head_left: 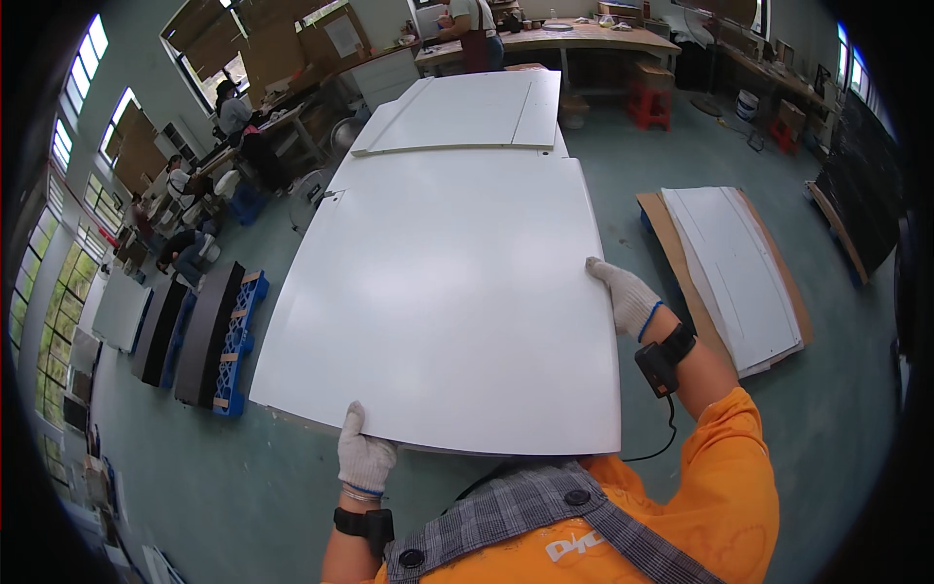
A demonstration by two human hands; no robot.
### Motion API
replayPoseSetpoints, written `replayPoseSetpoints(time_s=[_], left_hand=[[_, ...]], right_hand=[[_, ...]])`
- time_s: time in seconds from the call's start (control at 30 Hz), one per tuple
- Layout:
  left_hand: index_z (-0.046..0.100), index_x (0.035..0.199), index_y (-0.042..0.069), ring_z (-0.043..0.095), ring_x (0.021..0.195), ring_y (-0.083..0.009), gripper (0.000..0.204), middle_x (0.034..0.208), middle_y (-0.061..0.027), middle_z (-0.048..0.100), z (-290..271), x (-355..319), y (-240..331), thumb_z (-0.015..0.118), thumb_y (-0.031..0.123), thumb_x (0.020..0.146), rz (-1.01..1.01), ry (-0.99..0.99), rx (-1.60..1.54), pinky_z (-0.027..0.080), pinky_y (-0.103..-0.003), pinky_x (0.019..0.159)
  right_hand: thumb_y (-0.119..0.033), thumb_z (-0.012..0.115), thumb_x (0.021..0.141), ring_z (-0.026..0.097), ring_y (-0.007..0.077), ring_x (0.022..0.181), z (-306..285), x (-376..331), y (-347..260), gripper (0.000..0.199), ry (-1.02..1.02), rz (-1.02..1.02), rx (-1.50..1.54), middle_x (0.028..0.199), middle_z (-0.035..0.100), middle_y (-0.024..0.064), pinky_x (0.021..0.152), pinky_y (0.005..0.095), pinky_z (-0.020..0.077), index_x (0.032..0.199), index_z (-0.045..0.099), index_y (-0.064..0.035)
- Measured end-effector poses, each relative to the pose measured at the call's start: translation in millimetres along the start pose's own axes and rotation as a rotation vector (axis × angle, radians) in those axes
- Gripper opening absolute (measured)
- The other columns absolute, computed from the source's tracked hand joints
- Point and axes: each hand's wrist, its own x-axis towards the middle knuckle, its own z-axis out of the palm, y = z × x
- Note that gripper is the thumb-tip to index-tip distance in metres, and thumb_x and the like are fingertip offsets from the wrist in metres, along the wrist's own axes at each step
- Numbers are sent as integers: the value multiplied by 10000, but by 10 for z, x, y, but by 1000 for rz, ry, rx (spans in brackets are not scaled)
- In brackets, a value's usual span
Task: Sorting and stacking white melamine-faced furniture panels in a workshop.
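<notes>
A large white rectangular panel (448,292) lies flat in front of me, stretching away from my chest. My left hand (364,457), in a white work glove, grips the panel's near edge at its left part. My right hand (626,295), also gloved, holds the panel's right edge about midway along. A black band sits on each wrist. Beyond the far end lies a second, smaller white panel (467,112), overlapping the first one's end.
Dark boards on blue pallets (209,336) lie on the floor to the left. White sheets on cardboard (735,268) lie to the right. A person in an apron stands at a wooden bench (584,39) far ahead. Other people sit at tables (233,146) far left.
</notes>
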Motion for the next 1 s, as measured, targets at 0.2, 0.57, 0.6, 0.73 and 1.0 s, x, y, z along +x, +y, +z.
replayPoseSetpoints(time_s=[0.2, 0.57, 0.6, 0.73, 1.0], left_hand=[[501, 1172, 13, 558, 1095, -271, 319, 1164, -120, 578, -34, 11, -31, 491, 245, 952, 6, -9, 9, 465, -426, 961], [491, 1211, 20, 548, 1101, -252, 379, 1202, -120, 557, -38, 13, -20, 508, 293, 947, -17, -45, 30, 467, -402, 958], [491, 1201, 3, 550, 1086, -254, 393, 1186, -132, 561, -9, 1, -25, 542, 286, 932, 16, -10, 63, 467, -403, 956], [470, 1237, 6, 535, 1111, -245, 421, 1218, -122, 548, -57, 33, -46, 478, 323, 960, 37, -12, 120, 455, -387, 965], [457, 1240, 4, 536, 1113, -254, 415, 1218, -125, 543, -52, 58, -64, 470, 312, 961, 62, -46, 95, 457, -391, 964]], right_hand=[[-329, 565, 901, 570, 332, 1044, -42, 10, 55, 567, -5, 25, 70, 1144, 506, 258, 783, 450, 528, 1284, 369, 40], [-405, 610, 866, 640, 254, 866, -105, -147, 58, 580, -141, -83, 29, 1026, 581, 205, 674, 406, 560, 1185, 468, 58], [-433, 591, 871, 645, 242, 834, -114, -179, 45, 580, -145, -103, -64, 1002, 591, 197, 664, 394, 559, 1165, 489, 57], [-468, 558, 881, 648, 233, 784, -123, -172, 81, 576, -92, -121, -63, 962, 605, 184, 641, 380, 556, 1137, 518, 47], [-423, 602, 872, 647, 232, 776, -184, 1, 175, 555, -101, -129, -31, 964, 603, 194, 595, 384, 556, 1152, 512, 48]])
